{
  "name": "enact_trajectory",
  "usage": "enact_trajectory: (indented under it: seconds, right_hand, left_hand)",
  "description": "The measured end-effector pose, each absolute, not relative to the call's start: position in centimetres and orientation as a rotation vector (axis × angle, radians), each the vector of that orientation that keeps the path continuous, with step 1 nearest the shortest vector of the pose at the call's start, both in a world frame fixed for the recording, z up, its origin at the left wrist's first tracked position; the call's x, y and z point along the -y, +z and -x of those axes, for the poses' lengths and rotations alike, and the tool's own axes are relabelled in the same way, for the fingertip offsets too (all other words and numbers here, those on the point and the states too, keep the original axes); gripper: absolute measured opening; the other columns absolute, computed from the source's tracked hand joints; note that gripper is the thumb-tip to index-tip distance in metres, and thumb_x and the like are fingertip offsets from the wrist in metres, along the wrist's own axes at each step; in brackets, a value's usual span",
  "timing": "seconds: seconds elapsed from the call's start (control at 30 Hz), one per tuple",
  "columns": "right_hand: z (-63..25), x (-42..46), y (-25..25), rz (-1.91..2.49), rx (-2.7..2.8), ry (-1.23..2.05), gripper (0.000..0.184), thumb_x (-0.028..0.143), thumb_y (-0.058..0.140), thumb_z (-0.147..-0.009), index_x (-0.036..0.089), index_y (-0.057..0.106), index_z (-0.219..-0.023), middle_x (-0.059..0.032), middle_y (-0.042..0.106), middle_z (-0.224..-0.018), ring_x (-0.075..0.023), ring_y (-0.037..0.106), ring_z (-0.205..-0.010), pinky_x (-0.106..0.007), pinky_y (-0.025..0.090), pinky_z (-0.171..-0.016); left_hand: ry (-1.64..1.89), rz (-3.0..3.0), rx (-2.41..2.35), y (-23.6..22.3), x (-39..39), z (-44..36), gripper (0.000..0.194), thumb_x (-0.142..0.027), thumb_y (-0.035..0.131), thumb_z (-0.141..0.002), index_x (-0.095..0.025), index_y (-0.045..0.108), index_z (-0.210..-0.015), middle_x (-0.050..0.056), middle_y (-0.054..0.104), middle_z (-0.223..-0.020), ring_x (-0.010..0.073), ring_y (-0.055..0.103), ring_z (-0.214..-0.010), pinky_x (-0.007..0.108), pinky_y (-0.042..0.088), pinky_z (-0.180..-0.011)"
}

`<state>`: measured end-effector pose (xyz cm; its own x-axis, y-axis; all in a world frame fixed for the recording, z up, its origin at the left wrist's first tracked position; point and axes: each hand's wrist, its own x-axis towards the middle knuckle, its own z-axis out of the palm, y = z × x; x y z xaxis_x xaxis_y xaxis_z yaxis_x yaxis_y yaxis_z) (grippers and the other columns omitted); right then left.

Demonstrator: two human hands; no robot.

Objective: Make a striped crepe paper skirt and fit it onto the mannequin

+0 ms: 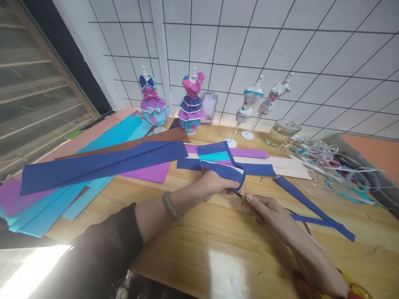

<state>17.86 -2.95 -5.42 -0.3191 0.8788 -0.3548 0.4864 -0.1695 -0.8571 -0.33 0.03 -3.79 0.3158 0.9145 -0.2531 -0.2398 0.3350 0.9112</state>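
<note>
My left hand (pixel 215 183), with a bangle on its wrist, pinches a curled dark blue paper strip with a white edge (pixel 224 169) above the table's middle. Scissors (pixel 238 194) are gripped in my right hand (pixel 264 207); their dark blades meet the strip's lower edge beside my left fingertips. My right fingers hide most of the handles. Just behind my left hand lies a layered piece of blue and turquoise paper (pixel 215 155). Two narrow blue offcuts (pixel 314 203) rest to the right of my right hand.
Long blue sheets (pixel 102 166) and turquoise sheets (pixel 62 203) spread over the left. Two dressed miniature mannequins (pixel 154 104) and two barer ones (pixel 245 112) stand along the tiled wall. A glass jar (pixel 282 133) and tangled ribbons (pixel 324 155) sit at right.
</note>
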Motion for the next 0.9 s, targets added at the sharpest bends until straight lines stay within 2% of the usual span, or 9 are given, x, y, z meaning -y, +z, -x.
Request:
enact_trajectory:
  seconds: [0.2,0.7,0.9]
  right_hand:
    - [-17.86,2.92,-5.47,1.572,1.722,1.515,0.051,0.063,0.042,-0.082,0.017,0.059,-0.070,0.0068,0.029,-0.048,-0.0091,0.028,-0.044,-0.025,0.023,-0.045]
    - [-17.71,2.74,-5.79,1.571,1.702,1.443,0.050,0.064,0.045,-0.080,0.018,0.057,-0.063,0.0053,0.033,-0.046,-0.0101,0.031,-0.043,-0.025,0.024,-0.045]
    - [-17.69,2.80,-5.72,1.600,1.742,1.414,0.049,0.063,0.045,-0.080,0.019,0.056,-0.062,0.0057,0.032,-0.045,-0.0101,0.031,-0.043,-0.025,0.023,-0.045]
  left_hand:
    - [0.908,-0.910,-0.954,-3.64,0.15,0.17,0.011,-0.014,0.069,-0.060,-0.011,0.059,-0.063,0.002,0.060,-0.064,0.0081,0.053,-0.056,0.024,0.046,-0.057]
    - [0.908,-0.835,-0.966,-3.64,0.09,0.16,0.010,-0.007,0.067,-0.063,-0.012,0.059,-0.065,0.002,0.060,-0.066,0.0100,0.056,-0.064,0.027,0.047,-0.064]
    - [0.927,-0.817,-0.976,-3.85,0.03,0.18,0.011,-0.010,0.071,-0.062,-0.012,0.061,-0.066,0.001,0.060,-0.069,0.0103,0.056,-0.066,0.029,0.047,-0.069]
